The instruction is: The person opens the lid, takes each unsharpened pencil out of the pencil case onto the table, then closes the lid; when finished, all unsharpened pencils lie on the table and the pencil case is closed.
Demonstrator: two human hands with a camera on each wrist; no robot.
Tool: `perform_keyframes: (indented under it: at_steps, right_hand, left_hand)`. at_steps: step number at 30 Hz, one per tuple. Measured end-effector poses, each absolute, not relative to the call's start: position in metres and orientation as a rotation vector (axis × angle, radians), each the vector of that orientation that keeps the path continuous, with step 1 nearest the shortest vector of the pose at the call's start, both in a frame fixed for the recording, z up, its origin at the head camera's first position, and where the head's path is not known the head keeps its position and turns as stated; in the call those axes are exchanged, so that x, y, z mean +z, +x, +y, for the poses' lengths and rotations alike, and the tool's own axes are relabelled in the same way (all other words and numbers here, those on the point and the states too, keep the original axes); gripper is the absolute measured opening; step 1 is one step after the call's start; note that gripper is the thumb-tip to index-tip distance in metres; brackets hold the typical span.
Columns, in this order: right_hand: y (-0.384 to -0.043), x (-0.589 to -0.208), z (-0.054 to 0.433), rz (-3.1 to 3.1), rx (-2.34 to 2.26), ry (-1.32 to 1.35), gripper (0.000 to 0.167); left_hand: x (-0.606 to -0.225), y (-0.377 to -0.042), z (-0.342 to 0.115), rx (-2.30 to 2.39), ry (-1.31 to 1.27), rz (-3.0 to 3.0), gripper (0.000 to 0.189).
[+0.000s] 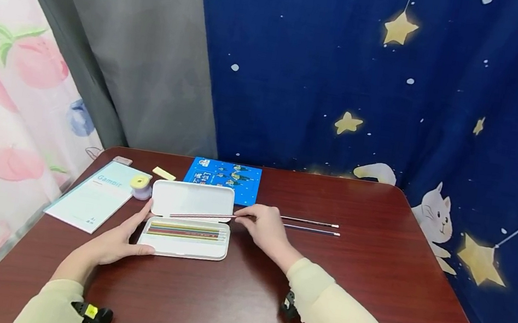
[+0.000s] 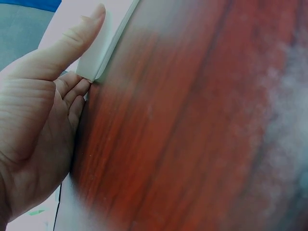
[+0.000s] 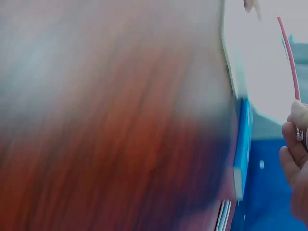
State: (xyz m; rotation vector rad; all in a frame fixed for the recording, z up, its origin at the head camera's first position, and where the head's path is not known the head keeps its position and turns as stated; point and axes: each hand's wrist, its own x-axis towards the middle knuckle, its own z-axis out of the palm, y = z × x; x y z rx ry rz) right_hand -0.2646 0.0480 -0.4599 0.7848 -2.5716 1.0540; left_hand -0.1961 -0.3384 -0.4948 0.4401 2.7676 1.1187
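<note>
My right hand (image 1: 265,230) pinches one end of a slim red pencil (image 1: 201,215), which extends leftward over the hinge side of a white pencil case (image 1: 187,249). In the right wrist view the red pencil (image 3: 290,57) sticks out from between thumb and fingers. The case lies open, its lid (image 1: 193,196) tipped back; several coloured pencils (image 1: 186,231) lie side by side in its base. At the left end, my left hand (image 1: 116,241) touches the case, thumb at the near corner and extended fingers by the hinge. Two pencils (image 1: 311,230) lie right of my right hand.
A blue book (image 1: 247,193) lies behind the lid. To the left are a pale notebook (image 1: 95,196), a small yellow-and-lilac round item (image 1: 141,184), a pale yellow block (image 1: 164,173) and a small greyish item (image 1: 122,160). Curtains (image 1: 306,107) hang behind the brown table (image 1: 373,266).
</note>
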Motion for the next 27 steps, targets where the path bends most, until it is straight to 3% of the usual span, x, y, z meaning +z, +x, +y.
perform_keyframes:
  at_steps: [17,27]
  right_hand:
    - [-0.261,-0.459,0.186,-2.533,0.922,0.480,0.011]
    - [-0.254,-0.474,0.235,-2.582,0.848,0.384,0.011]
  left_hand:
    - [-0.490,-0.197,-0.339,1.114,0.454,2.762,0.123]
    - [-0.491,-0.194,-0.339,1.096,0.464,2.778,0.122]
